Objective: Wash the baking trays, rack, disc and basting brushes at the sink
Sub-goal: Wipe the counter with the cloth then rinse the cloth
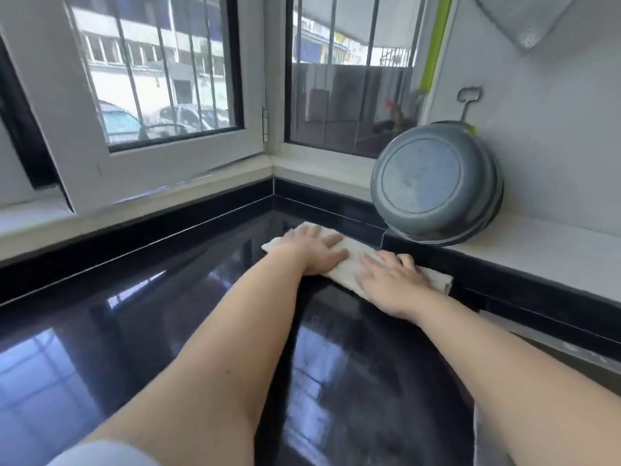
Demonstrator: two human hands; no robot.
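1. I see none of the trays, rack, disc or brushes in view; both hands are on a white cloth [353, 264] lying flat on the black desk [168, 314].
2. Left hand [314, 252]: fingers straight, slightly spread, pressing the cloth's far end.
3. Right hand [391, 279]: fingers straight, apart, flat on the cloth's near end.
4. Grey basin [435, 183] at 2 o'clock from the cloth, tilted against the wall on the white ledge [537, 250].
5. Barred window [161, 79] at 11 o'clock.
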